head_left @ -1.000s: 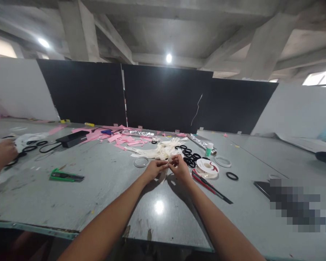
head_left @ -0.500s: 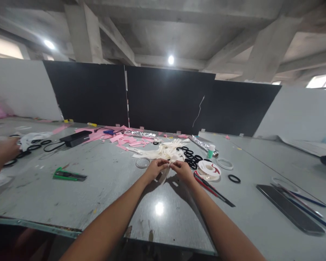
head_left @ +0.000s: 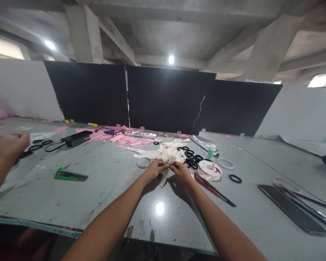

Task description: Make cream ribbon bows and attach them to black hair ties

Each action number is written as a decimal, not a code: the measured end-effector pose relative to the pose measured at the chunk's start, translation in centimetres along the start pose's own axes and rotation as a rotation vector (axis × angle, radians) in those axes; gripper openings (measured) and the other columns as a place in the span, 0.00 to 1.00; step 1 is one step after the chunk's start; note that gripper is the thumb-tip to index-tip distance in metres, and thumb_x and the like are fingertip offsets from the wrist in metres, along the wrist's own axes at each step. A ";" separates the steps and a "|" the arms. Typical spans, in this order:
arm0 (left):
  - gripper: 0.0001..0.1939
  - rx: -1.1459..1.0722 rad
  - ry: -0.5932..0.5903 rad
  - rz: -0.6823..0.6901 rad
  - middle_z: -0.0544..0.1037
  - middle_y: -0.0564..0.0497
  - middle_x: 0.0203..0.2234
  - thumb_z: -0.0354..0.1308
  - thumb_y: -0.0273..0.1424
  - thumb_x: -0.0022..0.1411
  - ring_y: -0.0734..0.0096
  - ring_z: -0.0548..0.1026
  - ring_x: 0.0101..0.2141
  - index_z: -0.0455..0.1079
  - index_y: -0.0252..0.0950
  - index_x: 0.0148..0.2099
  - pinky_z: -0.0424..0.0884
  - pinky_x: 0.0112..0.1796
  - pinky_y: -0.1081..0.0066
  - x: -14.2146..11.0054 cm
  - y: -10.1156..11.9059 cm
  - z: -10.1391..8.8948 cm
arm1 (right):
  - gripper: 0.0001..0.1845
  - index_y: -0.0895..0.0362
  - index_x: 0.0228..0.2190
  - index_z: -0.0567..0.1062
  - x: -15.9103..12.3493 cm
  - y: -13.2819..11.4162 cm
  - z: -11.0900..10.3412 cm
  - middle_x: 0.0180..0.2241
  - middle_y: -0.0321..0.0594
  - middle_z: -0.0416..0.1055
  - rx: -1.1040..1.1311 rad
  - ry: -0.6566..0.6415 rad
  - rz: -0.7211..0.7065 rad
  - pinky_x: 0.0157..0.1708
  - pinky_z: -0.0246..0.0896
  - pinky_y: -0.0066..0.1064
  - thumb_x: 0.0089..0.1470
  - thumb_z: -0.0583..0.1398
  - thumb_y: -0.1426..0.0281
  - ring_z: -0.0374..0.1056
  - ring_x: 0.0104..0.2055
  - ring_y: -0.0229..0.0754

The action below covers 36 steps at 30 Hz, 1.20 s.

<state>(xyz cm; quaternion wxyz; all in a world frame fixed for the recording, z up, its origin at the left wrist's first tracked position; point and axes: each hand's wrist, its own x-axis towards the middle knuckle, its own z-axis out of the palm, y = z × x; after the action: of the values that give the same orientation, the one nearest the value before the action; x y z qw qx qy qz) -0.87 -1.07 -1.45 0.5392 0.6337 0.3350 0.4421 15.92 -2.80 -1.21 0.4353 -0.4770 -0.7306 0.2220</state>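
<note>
My left hand (head_left: pixel 155 170) and my right hand (head_left: pixel 180 171) meet at the middle of the table, fingertips pinched close together on a cream ribbon (head_left: pixel 164 178). One tail of this ribbon hangs below the fingers; the exact grip is too small to make out. Just beyond lies a heap of cream ribbon strips (head_left: pixel 171 149). Several black rings (head_left: pixel 191 156) are piled to the right of the heap. A white ribbon spool (head_left: pixel 209 168) and a red utility knife (head_left: pixel 213 187) lie beside my right hand. Left of my left hand is a clear ring (head_left: pixel 143 162).
A co-worker's hand (head_left: pixel 12 146) is at the far left near more black rings. A green cutter (head_left: pixel 70 175), black box (head_left: pixel 76 138), pink scraps (head_left: pixel 129 139), glue stick (head_left: pixel 211 151), single black ring (head_left: pixel 235 178) and dark flat slab (head_left: pixel 290 208) lie about. Black panels (head_left: pixel 168 101) stand behind.
My hands stay at nearly the same place, and the ribbon piece between them has dropped lower and shifted slightly. At the left, the co-worker's hand has moved to the right.
</note>
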 end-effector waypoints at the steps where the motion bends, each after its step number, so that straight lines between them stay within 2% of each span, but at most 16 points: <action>1: 0.24 -0.014 -0.010 -0.008 0.72 0.51 0.22 0.66 0.47 0.44 0.77 0.64 0.24 0.75 0.29 0.32 0.57 0.30 0.74 0.0 0.0 0.0 | 0.12 0.59 0.27 0.75 0.0 -0.1 0.0 0.25 0.38 0.72 -0.002 -0.007 -0.001 0.31 0.56 0.28 0.51 0.55 0.65 0.65 0.29 0.39; 6: 0.23 -0.020 -0.028 -0.009 0.70 0.54 0.20 0.65 0.48 0.46 0.79 0.61 0.22 0.75 0.29 0.32 0.55 0.27 0.75 0.1 -0.2 -0.2 | 0.13 0.58 0.28 0.73 -0.2 -0.4 0.0 0.25 0.37 0.71 -0.069 0.024 -0.007 0.31 0.55 0.28 0.53 0.53 0.64 0.64 0.29 0.39; 9: 0.21 0.018 0.021 -0.007 0.66 0.56 0.17 0.64 0.47 0.47 0.80 0.58 0.20 0.72 0.31 0.29 0.53 0.25 0.75 0.2 -0.3 0.0 | 0.13 0.57 0.26 0.71 -0.2 -0.3 0.3 0.23 0.36 0.69 -0.125 0.066 0.008 0.29 0.54 0.28 0.55 0.51 0.65 0.63 0.27 0.39; 12: 0.21 0.000 0.058 0.015 0.66 0.56 0.19 0.64 0.46 0.46 0.80 0.60 0.21 0.71 0.31 0.29 0.56 0.25 0.75 0.1 -0.1 0.3 | 0.13 0.58 0.28 0.72 -0.2 -0.1 0.3 0.25 0.38 0.70 -0.138 0.077 0.017 0.30 0.55 0.28 0.55 0.50 0.67 0.64 0.28 0.39; 16: 0.22 -0.039 0.148 0.002 0.70 0.53 0.22 0.64 0.46 0.46 0.78 0.63 0.22 0.72 0.31 0.34 0.59 0.26 0.75 0.2 0.1 0.6 | 0.15 0.59 0.41 0.73 -0.5 -0.6 -0.5 0.38 0.45 0.73 -0.269 0.362 -0.053 0.42 0.57 0.34 0.53 0.54 0.69 0.66 0.40 0.44; 18: 0.22 -0.031 0.202 -0.015 0.70 0.53 0.22 0.63 0.46 0.46 0.78 0.64 0.23 0.72 0.31 0.34 0.61 0.26 0.75 0.3 -0.2 0.5 | 0.14 0.58 0.41 0.74 -0.7 -1.2 -1.0 0.39 0.45 0.73 -0.354 0.436 -0.119 0.45 0.55 0.36 0.54 0.55 0.68 0.65 0.42 0.45; 21: 0.22 -0.011 0.230 -0.025 0.70 0.53 0.22 0.63 0.46 0.46 0.77 0.65 0.23 0.72 0.31 0.33 0.62 0.25 0.75 0.6 -0.7 0.4 | 0.10 0.57 0.34 0.77 -0.9 -1.9 -1.2 0.34 0.42 0.75 -0.371 0.361 -0.170 0.43 0.57 0.34 0.55 0.56 0.67 0.67 0.38 0.43; 25: 0.20 0.017 0.215 -0.015 0.71 0.52 0.23 0.62 0.45 0.47 0.76 0.66 0.23 0.73 0.31 0.32 0.61 0.25 0.75 0.5 -0.9 0.5 | 0.10 0.56 0.34 0.78 -1.1 -2.0 -0.3 0.33 0.41 0.77 -0.301 0.227 -0.118 0.37 0.59 0.29 0.55 0.57 0.67 0.69 0.34 0.41; 31: 0.21 -0.077 0.158 0.019 0.77 0.48 0.28 0.67 0.43 0.43 0.72 0.71 0.29 0.76 0.31 0.34 0.64 0.34 0.72 0.4 -0.7 0.6 | 0.11 0.55 0.35 0.79 -1.1 -1.5 0.6 0.35 0.42 0.78 -0.285 0.220 -0.035 0.37 0.60 0.29 0.55 0.57 0.67 0.72 0.36 0.42; 36: 0.20 -0.069 0.176 0.031 0.78 0.46 0.30 0.68 0.42 0.42 0.70 0.72 0.30 0.77 0.32 0.34 0.64 0.36 0.70 0.4 -0.7 0.5 | 0.12 0.55 0.36 0.79 -1.1 -1.8 0.4 0.35 0.42 0.78 -0.331 0.195 -0.026 0.37 0.61 0.28 0.56 0.56 0.67 0.72 0.36 0.42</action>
<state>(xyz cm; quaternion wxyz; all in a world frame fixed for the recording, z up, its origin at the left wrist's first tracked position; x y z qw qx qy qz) -0.21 -0.74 -2.11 0.5221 0.5788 0.3557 0.5156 14.86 -4.52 -0.55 0.4226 -0.5519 -0.7175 0.0457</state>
